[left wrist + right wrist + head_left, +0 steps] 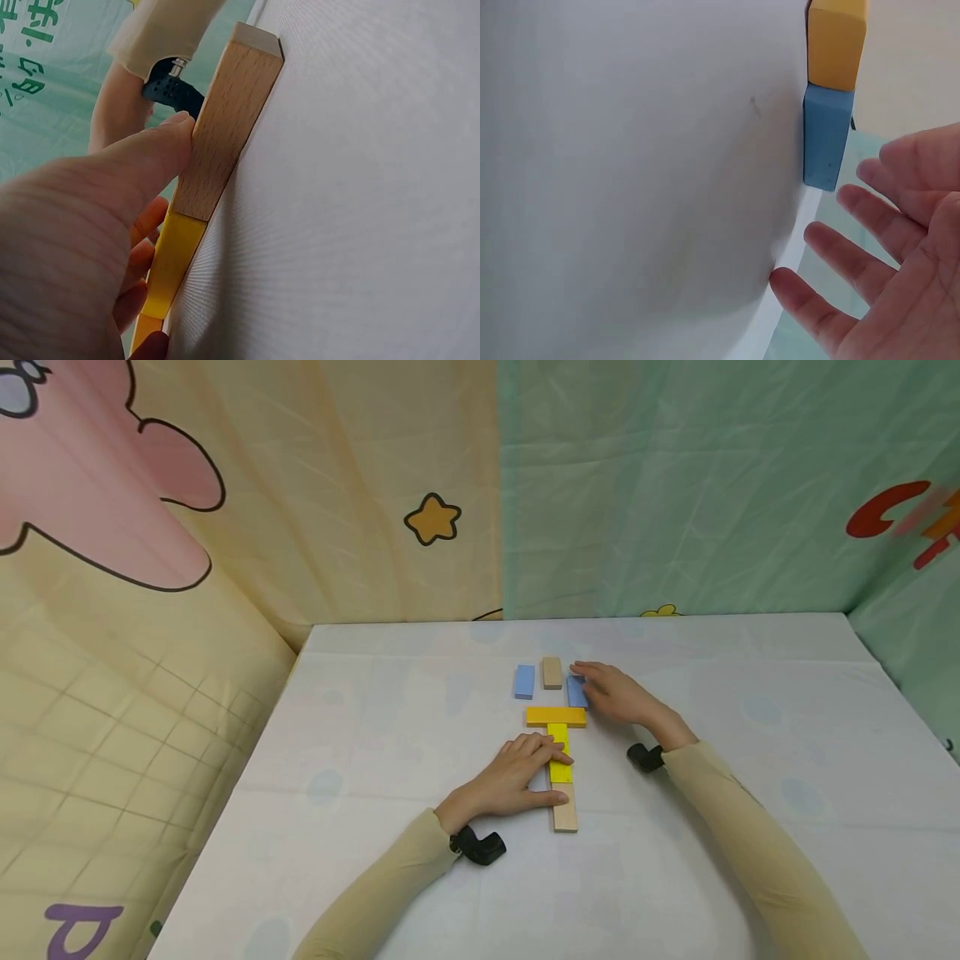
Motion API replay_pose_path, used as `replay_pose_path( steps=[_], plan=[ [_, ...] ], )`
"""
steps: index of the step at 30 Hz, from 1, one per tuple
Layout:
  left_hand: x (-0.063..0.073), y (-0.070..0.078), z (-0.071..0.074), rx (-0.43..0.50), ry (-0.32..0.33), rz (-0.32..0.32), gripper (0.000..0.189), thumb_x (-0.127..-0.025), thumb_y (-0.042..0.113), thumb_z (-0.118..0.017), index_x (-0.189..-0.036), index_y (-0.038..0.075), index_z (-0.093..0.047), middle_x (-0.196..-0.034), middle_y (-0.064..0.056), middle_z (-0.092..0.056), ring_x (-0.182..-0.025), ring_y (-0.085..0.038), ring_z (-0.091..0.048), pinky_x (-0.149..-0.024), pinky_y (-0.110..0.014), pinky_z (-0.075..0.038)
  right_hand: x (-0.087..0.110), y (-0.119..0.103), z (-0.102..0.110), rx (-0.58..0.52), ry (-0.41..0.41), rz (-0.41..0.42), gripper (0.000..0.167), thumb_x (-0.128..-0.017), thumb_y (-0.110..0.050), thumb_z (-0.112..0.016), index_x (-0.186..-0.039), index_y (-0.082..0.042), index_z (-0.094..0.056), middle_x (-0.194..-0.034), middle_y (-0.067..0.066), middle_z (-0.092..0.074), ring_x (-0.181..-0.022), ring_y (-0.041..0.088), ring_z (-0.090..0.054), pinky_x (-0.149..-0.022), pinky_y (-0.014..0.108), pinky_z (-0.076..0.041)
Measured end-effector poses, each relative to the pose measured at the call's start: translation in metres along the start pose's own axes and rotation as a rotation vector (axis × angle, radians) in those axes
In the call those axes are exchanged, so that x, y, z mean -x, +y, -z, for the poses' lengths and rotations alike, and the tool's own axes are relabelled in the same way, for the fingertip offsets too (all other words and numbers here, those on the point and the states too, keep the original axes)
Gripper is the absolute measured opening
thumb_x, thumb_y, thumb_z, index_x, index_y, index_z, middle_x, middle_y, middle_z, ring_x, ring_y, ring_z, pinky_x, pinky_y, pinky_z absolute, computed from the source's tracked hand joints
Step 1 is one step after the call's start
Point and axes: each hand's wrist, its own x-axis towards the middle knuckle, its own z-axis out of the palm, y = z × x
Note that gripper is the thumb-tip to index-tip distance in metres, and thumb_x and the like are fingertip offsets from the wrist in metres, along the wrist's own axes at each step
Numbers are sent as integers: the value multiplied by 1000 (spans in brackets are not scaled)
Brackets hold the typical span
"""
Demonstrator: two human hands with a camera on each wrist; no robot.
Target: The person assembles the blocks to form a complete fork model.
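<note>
My left hand point(521, 777) lies over the column of blocks, fingers extended across the yellow block point(558, 772). Its thumb touches the plain wood block point(565, 818) below, seen close up as a wood block point(229, 124) in the left wrist view. Across the top of the column lies an orange block point(555, 717). At the orange block's right end stands a blue block point(576, 692), with my right hand point(615, 692) beside it. In the right wrist view the fingers point(855, 262) are spread, and the blue block point(827, 139) meets the orange block's end.
Beyond the orange block, a second blue block point(524, 682) and another wood block point(551, 673) lie on the white-covered table point(390, 735). Printed curtains point(360, 485) hang behind it. Each wrist wears a black camera point(480, 847).
</note>
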Motion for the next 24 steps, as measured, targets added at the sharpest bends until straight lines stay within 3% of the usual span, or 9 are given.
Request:
replay_pose_path(
  steps=[12, 24],
  plan=[
    [-1, -1, -2, 9, -7, -3, 49, -91, 54, -55, -130, 25, -51, -140, 1, -38, -133, -15, -25, -103, -35, -25, -25, -10, -4, 76, -56, 12, 44, -97, -2, -35, -141, 3, -41, -148, 18, -34, -134, 38, -29, -107, 51, -23],
    [0, 0, 0, 8, 2, -5, 49, -91, 53, -56, -130, 24, -52, -139, 1, -39, -132, -16, -26, -103, -35, -26, -25, -13, -3, 178, -88, 2, 42, -100, -6, -38, -141, 0, -42, -147, 16, -36, -134, 40, -28, -104, 57, -25]
  ],
)
